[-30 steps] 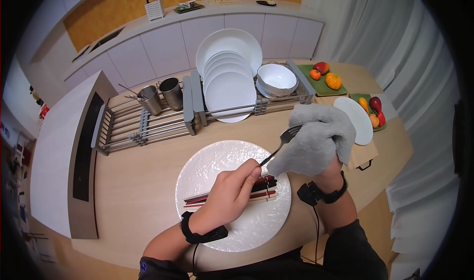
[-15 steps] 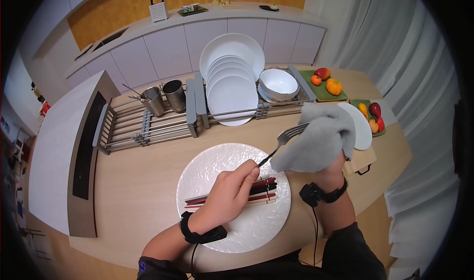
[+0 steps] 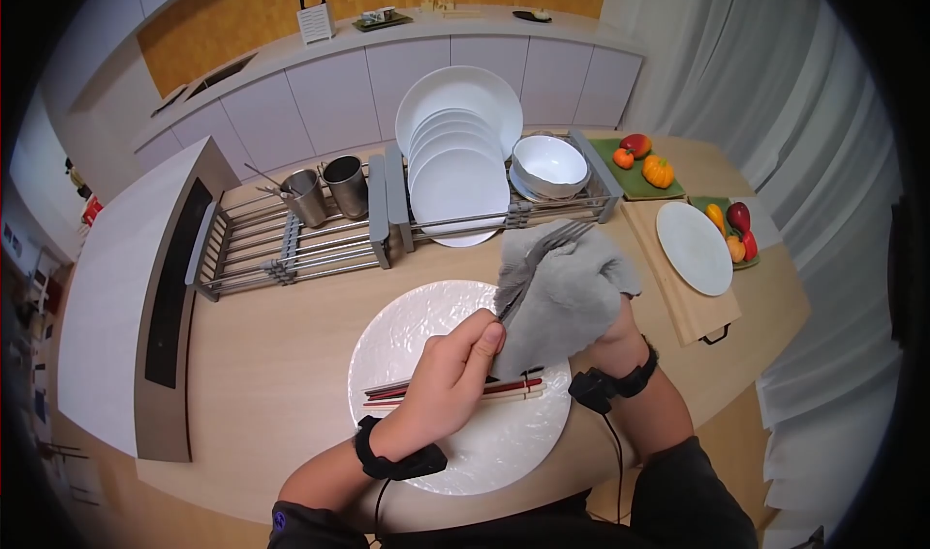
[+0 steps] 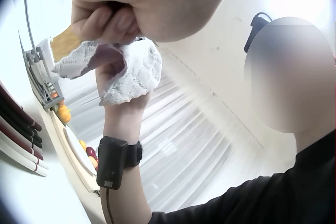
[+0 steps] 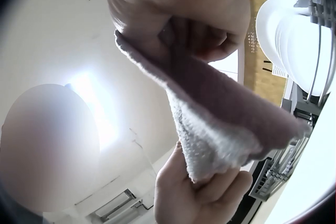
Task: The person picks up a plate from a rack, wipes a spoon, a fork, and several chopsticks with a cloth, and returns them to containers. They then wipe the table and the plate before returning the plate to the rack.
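Fingers (image 3: pixel 481 341) round one fork (image 3: pixel 539 255), one grey cloth (image 3: pixel 562 297) around it.

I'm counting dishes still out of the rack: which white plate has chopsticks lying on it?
The large textured plate nearest the person, under the chopsticks. The smooth plate lies bare on the wooden board.

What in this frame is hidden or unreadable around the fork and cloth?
- Fork handle: head view, wrapped by the cloth.
- Right hand fingers: head view, under the cloth.
- Fork: left wrist view, hidden by the left hand.
- Chopsticks: partly behind the left hand.
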A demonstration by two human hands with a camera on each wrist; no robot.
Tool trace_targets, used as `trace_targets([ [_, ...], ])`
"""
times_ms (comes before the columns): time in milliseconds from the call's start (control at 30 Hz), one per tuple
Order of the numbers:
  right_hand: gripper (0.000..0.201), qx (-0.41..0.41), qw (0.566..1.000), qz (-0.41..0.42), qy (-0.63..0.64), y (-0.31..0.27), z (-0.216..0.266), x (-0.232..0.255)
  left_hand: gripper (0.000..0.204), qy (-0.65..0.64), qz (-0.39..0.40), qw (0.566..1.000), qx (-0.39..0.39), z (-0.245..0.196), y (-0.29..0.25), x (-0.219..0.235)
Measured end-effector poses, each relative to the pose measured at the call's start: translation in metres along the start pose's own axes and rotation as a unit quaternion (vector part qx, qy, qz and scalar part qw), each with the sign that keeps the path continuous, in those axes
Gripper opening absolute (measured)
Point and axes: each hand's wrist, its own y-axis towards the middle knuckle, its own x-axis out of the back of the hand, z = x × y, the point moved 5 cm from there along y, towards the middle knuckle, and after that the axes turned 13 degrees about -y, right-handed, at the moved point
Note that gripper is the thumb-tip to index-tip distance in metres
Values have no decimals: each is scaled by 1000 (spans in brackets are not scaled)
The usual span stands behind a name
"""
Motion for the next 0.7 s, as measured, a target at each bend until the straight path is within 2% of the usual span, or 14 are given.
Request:
trace_targets([
  [167, 33, 26, 994, -24, -104, -4, 3, 7, 32, 42, 2, 999, -11, -6, -1, -4],
  [267, 43, 64, 966, -65, -244, -4, 9, 12, 31, 48, -8, 999, -19, -3, -1, -3],
  [367, 46, 72, 964, -84, -241, -7, 19, 7, 22, 64, -8, 998, -23, -9, -2, -4],
  [433, 46, 72, 962, -58, -256, -3, 43, -13, 29, 52, -10, 999, -13, -8, -4, -4],
  [500, 46, 90, 947, -54, -304, 2, 52, -15, 32, 45, -14, 999, -9, -8, -5, -5],
  [567, 46, 125, 912, -74, -384, 2, 53, -5, 33, 44, -17, 999, -13, -10, -6, -6],
  [667, 45, 119, 927, -97, -343, 0, 56, -5, 33, 51, -16, 998, -16, -10, -6, -6],
  [700, 43, 123, 919, -93, -363, 1, 59, -9, 33, 53, -15, 998, -17, -11, -6, -6],
])
